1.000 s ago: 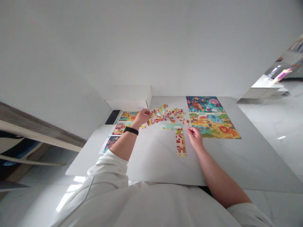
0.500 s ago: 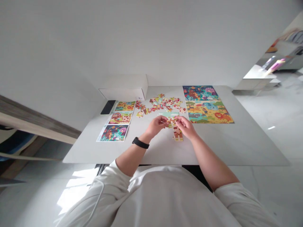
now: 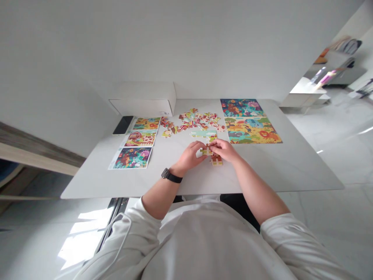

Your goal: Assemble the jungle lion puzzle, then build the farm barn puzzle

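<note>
My left hand (image 3: 192, 156) and my right hand (image 3: 224, 150) meet over the middle of the table. Between their fingertips is a small group of jigsaw puzzle pieces (image 3: 206, 150), yellow-green and brown, pinched from both sides. Just beyond my fingers lies a joined pale-green strip of puzzle (image 3: 201, 133). A brown and yellow joined section (image 3: 217, 160) rests below my right fingers, partly hidden by them. Farther back, loose puzzle pieces (image 3: 194, 121) in red, green and cream are spread in a heap.
On the left lie three picture sheets (image 3: 132, 158) in a column and a black phone (image 3: 123, 125). A white box (image 3: 142, 107) stands against the wall. At the right are two assembled puzzles, one dark blue (image 3: 241, 107), one yellow with animals (image 3: 252, 130). The white table (image 3: 276, 167) has rounded corners.
The pieces between my hands have come lower and left, away from the pale-green strip. My right hand has turned more sideways. The whole view has shifted slightly.
</note>
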Available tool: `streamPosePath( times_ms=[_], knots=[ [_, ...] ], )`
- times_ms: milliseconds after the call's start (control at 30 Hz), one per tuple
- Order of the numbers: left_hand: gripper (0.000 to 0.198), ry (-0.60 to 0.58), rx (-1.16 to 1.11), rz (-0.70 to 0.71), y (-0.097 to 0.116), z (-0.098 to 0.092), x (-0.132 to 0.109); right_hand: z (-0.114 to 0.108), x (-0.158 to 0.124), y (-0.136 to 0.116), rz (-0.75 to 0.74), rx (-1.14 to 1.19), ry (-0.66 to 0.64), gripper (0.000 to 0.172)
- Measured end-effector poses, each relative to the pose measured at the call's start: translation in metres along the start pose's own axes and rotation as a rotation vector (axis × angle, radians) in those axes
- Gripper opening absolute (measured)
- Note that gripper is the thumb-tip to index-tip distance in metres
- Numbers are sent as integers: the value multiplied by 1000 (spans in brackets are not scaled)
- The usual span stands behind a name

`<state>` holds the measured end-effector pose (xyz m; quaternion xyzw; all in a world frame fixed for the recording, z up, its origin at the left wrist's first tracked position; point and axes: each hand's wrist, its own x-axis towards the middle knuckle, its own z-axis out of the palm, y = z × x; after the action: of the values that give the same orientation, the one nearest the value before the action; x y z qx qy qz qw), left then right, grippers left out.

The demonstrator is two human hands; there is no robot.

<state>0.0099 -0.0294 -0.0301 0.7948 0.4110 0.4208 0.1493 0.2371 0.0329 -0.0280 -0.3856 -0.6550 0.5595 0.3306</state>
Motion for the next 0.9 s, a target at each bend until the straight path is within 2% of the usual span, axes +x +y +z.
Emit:
streamPosePath(
  times_ms=[133,267,367,467,600,900],
  knots=[
    [27,-9,73,43,-2,1,-2,-2,-1,1,35,-1,4,38],
    [25,-59,50,45,-2,-3,-1,-5,-2,0,60,-27,-16,42],
    [25,-74,6,11,-1,-7,0,-9,-3,-1,14,-94,8,42],
    [25,-175,-27,-13,0,-12,2,-16,-1,-1,-70,-208,139,41],
    [29,-333,-15,-25,3,-16,3,-24,3,4,-80,-289,271,42],
    [30,-437,96,-59,-5,-9,-3,-19,2,2,-104,-359,275,36]
  ],
)
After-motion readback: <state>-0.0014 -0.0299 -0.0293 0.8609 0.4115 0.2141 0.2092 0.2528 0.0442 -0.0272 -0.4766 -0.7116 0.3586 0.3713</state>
